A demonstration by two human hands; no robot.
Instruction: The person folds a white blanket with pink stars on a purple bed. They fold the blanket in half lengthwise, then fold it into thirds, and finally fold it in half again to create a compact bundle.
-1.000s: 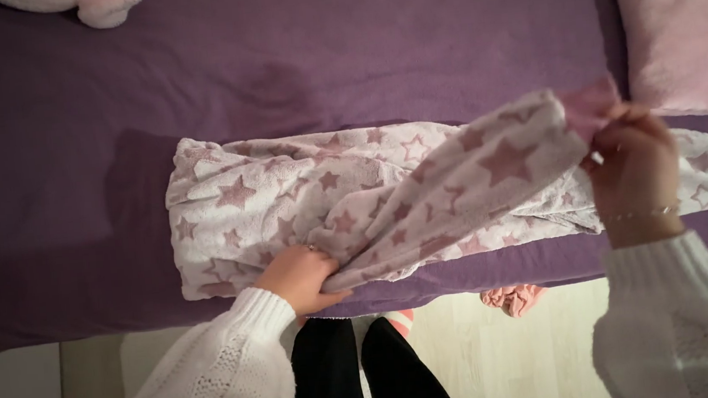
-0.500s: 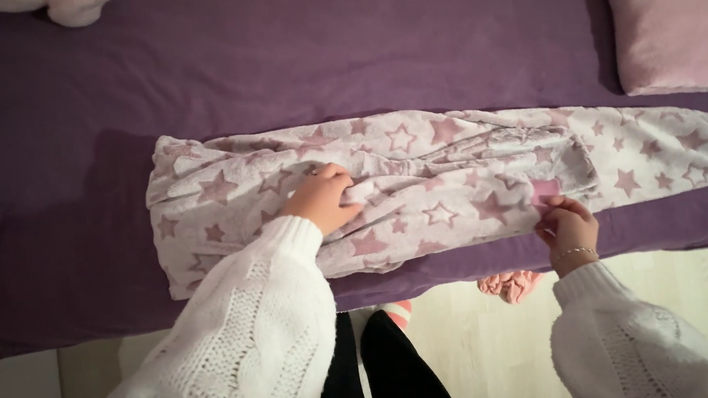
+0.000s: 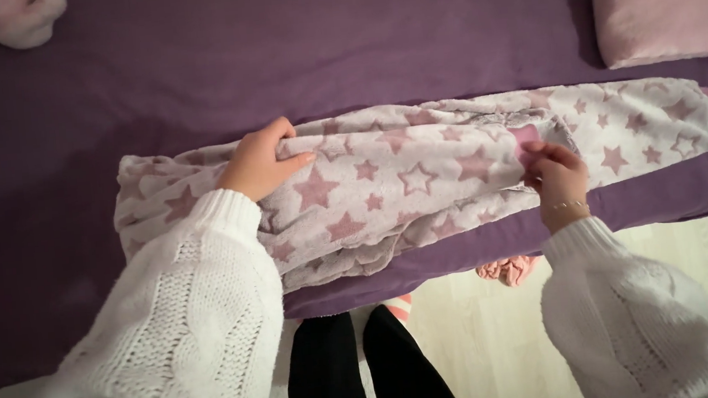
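1. Left hand grips the star-patterned fleece pyjamas mid-frame on the purple bed
2. Right hand pinches their pink cuff, centre-right

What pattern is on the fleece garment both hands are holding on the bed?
Pink stars on a pale whitish-pink ground, with plain pink cuffs; the fleece garment shows clearly in the head view.

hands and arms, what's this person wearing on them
Both arms are in chunky white cable-knit sleeves with ribbed cuffs. The left hand is bare. The right hand is bare too, with a thin beaded bracelet at the wrist.
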